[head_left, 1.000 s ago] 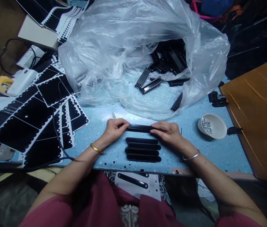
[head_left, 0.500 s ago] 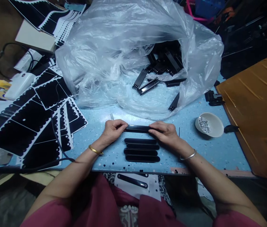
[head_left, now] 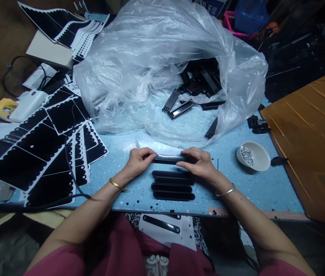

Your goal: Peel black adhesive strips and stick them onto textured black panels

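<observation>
A glossy black strip (head_left: 166, 158) lies level between my two hands above the blue speckled table (head_left: 133, 197). My left hand (head_left: 141, 159) pinches its left end between thumb and fingers. At the right end, my right hand (head_left: 197, 161) grips it with the thumb along the near edge and the fingers on the far side. Just below, several black strips with rounded ends (head_left: 172, 188) lie side by side in a stack of rows.
A clear plastic bag (head_left: 128, 69) holds loose black pieces (head_left: 208, 80). Black sticker sheets (head_left: 38, 145) cover the left side. At right are a white bowl of small silver parts (head_left: 261, 157) and a brown sheet (head_left: 317, 134). A sheet with a black strip (head_left: 162, 224) lies below the table edge.
My right thumb has slid a little left along the held strip, and the strip's face has tilted slightly. The view has shifted a little. The rows of strips lie as before.
</observation>
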### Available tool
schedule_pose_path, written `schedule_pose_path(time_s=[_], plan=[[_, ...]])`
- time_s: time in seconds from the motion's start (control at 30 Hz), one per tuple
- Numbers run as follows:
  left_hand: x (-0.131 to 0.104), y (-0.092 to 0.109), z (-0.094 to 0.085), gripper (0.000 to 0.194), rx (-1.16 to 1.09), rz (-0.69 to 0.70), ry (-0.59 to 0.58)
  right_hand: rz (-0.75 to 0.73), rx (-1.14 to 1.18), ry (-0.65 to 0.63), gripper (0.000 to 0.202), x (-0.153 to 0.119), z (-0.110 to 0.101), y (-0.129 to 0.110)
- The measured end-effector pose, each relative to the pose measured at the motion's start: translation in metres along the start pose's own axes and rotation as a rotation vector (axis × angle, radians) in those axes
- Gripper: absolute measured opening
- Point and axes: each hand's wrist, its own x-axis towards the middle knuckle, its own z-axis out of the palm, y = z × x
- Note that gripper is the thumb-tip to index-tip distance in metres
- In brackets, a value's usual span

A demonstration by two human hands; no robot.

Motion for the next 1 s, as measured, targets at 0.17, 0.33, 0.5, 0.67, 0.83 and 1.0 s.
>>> schedule_pose_path(time_s=[0.17,0.33,0.5,0.67,0.83,1.0], plan=[[0.0,0.0,0.0,0.018,0.017,-0.004,-0.004,0.05,0.044,-0.069,0.031,0.01,0.011,0.001],[0.0,-0.001,-0.001,0.018,-0.001,-0.007,-0.006,0.063,0.023,-0.087,0.034,0.013,0.016,0.004],[0.001,-0.002,0.0,0.02,-0.02,-0.017,-0.005,0.025,-0.063,0.005,0.042,0.013,0.021,0.003],[0.001,-0.006,0.0,0.02,-0.042,-0.02,-0.016,0.239,0.255,0.057,0.041,0.004,0.005,0.005],[-0.001,0.0,0.0,0.026,0.012,-0.009,0.025,0.266,0.328,0.111,0.034,-0.01,-0.008,0.014],[0.003,0.021,0.011,0.031,0.465,0.303,0.045,0.12,0.089,0.096,0.018,-0.011,-0.005,0.013]])
